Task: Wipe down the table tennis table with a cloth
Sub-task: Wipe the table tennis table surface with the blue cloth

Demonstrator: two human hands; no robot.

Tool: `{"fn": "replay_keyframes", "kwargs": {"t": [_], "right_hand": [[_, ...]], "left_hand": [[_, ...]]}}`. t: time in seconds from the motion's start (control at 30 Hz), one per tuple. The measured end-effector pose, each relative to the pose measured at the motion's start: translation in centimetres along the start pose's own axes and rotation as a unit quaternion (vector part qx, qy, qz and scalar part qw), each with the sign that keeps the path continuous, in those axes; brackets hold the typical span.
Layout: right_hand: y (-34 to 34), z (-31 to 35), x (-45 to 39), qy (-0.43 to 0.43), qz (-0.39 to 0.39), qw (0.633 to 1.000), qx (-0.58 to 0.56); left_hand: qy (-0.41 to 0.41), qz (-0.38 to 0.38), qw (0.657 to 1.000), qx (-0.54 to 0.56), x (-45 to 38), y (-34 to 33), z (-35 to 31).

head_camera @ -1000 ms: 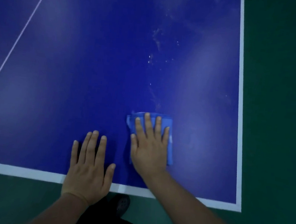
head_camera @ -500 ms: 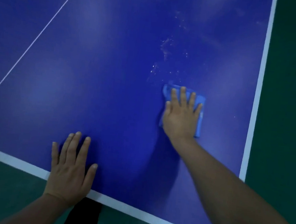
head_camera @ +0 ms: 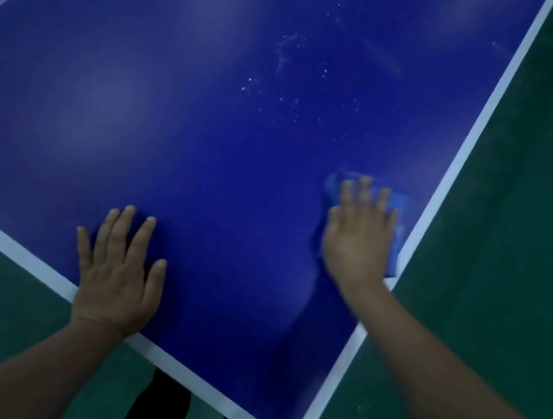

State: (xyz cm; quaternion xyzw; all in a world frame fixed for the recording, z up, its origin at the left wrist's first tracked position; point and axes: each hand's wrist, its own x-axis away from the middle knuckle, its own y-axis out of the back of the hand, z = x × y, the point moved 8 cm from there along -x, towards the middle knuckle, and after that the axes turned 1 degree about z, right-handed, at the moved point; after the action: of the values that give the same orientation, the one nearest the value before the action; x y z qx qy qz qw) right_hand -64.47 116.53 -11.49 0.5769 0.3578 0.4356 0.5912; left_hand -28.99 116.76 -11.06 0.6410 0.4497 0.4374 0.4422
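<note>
Near the table tennis table's (head_camera: 208, 135) right edge, the right hand (head_camera: 356, 244) presses flat, fingers spread, on the blue cloth (head_camera: 399, 217); the left hand (head_camera: 116, 278) lies open-palmed.

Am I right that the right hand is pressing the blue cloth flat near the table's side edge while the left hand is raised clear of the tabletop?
Not quite: the left hand is not raised; it lies palm-down on the table at the near edge. The head view shows this. The right hand does press the blue cloth flat near the side edge.
</note>
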Motion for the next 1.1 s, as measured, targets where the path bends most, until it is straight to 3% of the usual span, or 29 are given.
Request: {"fn": "replay_keyframes", "kwargs": {"t": [0.07,0.1,0.13,0.27,0.53,1.1], "right_hand": [[-0.9,3.6,2.6,0.154,0.018,0.988,0.008],[-0.9,3.2,2.0,0.185,0.031,0.982,0.008],[-0.5,1.5,0.5,0.175,0.032,0.984,0.013],[1.6,-8.3,-7.5,-0.009,0.032,0.999,0.023],[1.5,-9.9,-7.0,-0.088,0.016,0.996,-0.02],[-1.5,-0.4,13.8,-0.024,0.022,0.999,-0.005]], "left_hand": [[0.004,-0.002,1.0,0.001,0.0,-0.1,0.1],[0.004,-0.004,1.0,0.002,0.0,-0.1,0.1],[0.003,-0.007,1.0,0.003,0.0,-0.1,0.1],[-0.002,-0.019,1.0,0.019,-0.2,-0.1,0.1],[-0.004,-0.028,0.999,0.023,0.0,0.0,0.1],[-0.024,-0.033,0.999,0.018,0.6,-0.3,0.0]]}}
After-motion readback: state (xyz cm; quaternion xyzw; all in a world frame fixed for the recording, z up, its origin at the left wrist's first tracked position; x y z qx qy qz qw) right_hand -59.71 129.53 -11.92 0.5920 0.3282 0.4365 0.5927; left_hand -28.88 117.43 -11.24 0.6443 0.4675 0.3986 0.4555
